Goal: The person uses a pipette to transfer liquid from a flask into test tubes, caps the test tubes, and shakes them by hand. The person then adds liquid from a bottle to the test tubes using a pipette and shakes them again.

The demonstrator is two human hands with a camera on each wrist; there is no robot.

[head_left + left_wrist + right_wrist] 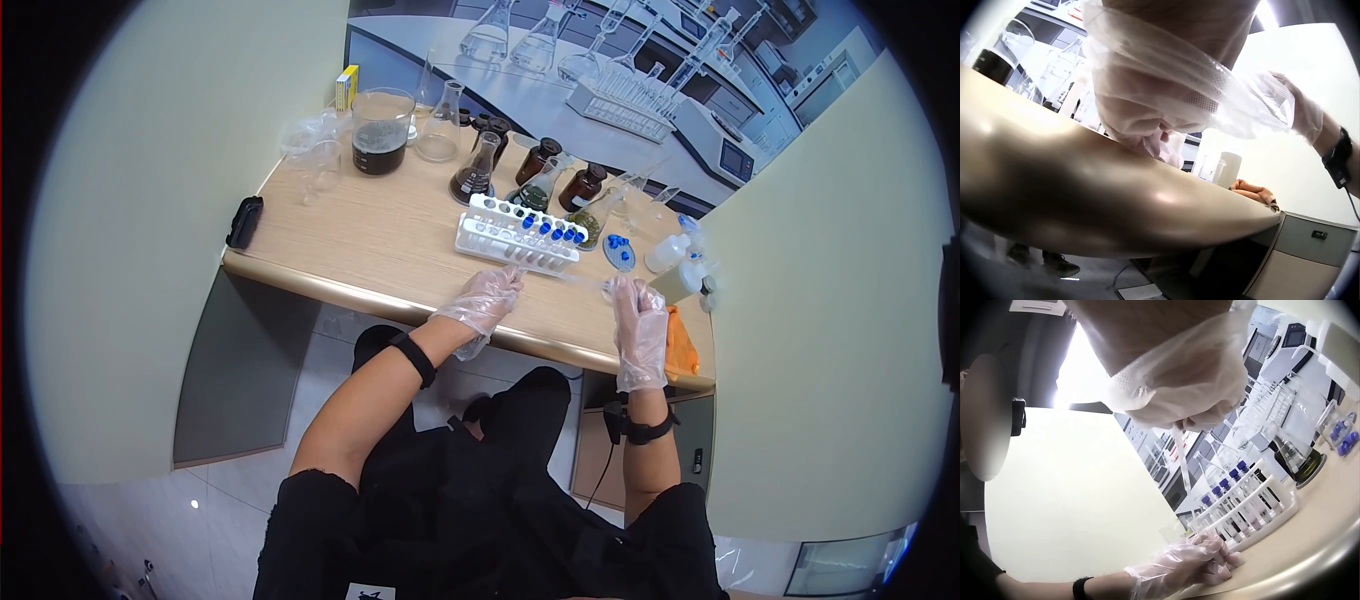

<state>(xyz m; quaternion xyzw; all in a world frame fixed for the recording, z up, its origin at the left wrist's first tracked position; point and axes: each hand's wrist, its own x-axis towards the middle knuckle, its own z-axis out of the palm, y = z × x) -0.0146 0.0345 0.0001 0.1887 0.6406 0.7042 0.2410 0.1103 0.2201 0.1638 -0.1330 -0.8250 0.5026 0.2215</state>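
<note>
In the head view, my right hand (pixel 640 320), in a clear plastic glove, is raised at the right front of the table. It pinches a clear slender tube (pixel 1182 462), which hangs below the fingertips in the right wrist view. My gloved left hand (pixel 485 298) is low near the table's front edge, fingers curled, just in front of the white test tube rack (pixel 512 262). I cannot tell whether it holds anything. Several tubes in the rack wear blue caps (pixel 1225 484). Loose blue caps lie in a small round dish (pixel 619 254) right of the rack.
Behind the rack stand conical flasks (pixel 472 182) with dark contents and brown bottles (pixel 538 162). A large beaker (pixel 380 135) of dark liquid is at the back left. White plastic bottles (pixel 682 282) and an orange cloth (pixel 680 345) lie at the right edge.
</note>
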